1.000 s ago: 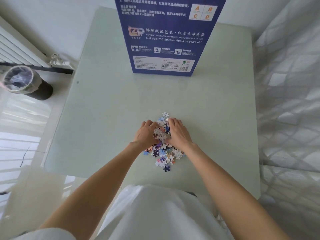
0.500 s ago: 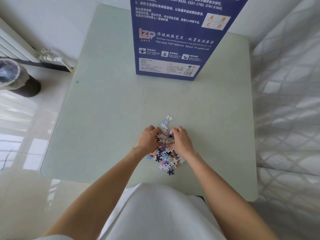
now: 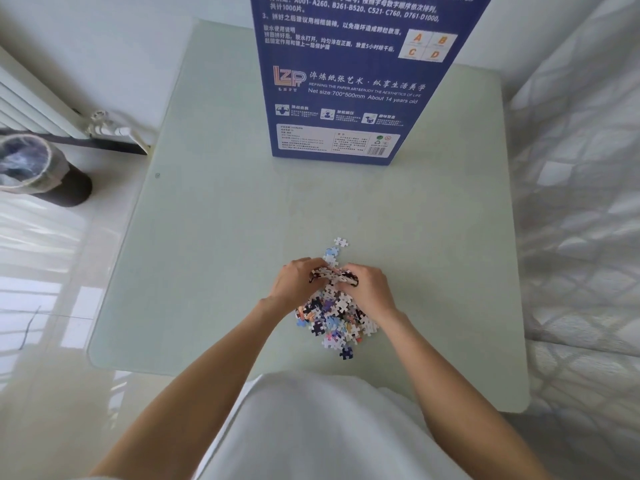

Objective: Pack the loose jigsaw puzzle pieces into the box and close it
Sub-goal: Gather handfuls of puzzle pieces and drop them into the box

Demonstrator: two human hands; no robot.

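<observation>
A: Your left hand [image 3: 298, 283] and right hand [image 3: 367, 287] are both curled around a clump of puzzle pieces [image 3: 333, 276], cupped together between them. A second ago your hands lay flat on the heap [image 3: 332, 318]; now the fingers have closed and a handful is gathered up off the table [image 3: 214, 244].

B: So the scoop is made. Where does the rest lie?

A: Most of the heap sits on the table just on your side of the hands, spilling toward your lap. A few stray pieces [image 3: 336, 247] lie just beyond your hands, on the side toward the box [image 3: 349, 81]. One dark piece [image 3: 346, 353] sits apart at the near edge of the heap.

B: And the box?

A: Standing upright, well beyond the heap at the far side of the table, printed face toward you. Its top is cut off by the frame, so I cannot tell whether it is open.

B: What does the change mean for the job?

A: My reading: you are at the first load, or an early one. The handful has to travel the whole way to the box, and loose pieces may drop from between your palms. Expect several more scoops, then the strays, before closing.
</observation>
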